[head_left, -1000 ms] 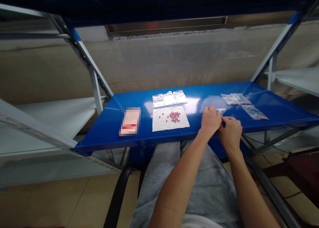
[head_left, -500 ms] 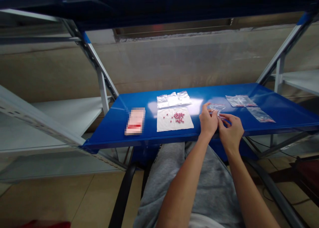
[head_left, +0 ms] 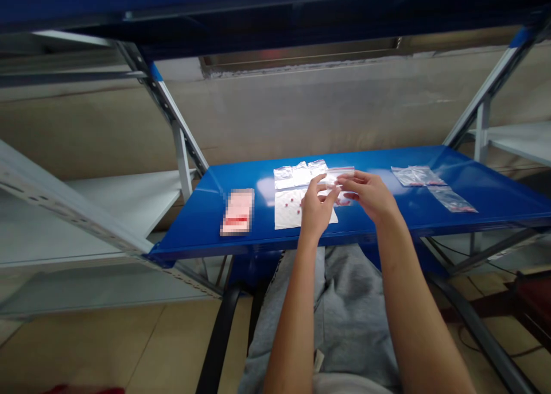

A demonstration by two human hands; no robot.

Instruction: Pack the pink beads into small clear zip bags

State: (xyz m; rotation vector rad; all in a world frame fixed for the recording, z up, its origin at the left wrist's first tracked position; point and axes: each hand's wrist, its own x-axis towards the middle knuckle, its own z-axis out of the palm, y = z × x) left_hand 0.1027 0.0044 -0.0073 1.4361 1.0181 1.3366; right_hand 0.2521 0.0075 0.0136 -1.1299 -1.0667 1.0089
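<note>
A clear zip bag (head_left: 345,172) with a red line along its top edge is held up over the right side of a white cloth (head_left: 286,218). My left hand (head_left: 315,209) pinches it from the left, and the fingers of my right hand (head_left: 371,194) are closed on its right side. Some red shows low in the bag, though its contents are partly hidden by my fingers. Small red beads (head_left: 292,199) lie on the cloth; my left hand covers most of the pile.
Flat clear bags (head_left: 293,175) lie behind the cloth. To the right, several bags (head_left: 417,176) have red pieces in them. A pixelated pinkish item (head_left: 238,211) rests at the left of the blue shelf (head_left: 202,233). Metal uprights (head_left: 172,113) stand at both sides.
Both hands have moved left with the zip bag, from the bare blue surface to over the cloth. The bag is now held up more spread out, and my left hand hides the bead pile.
</note>
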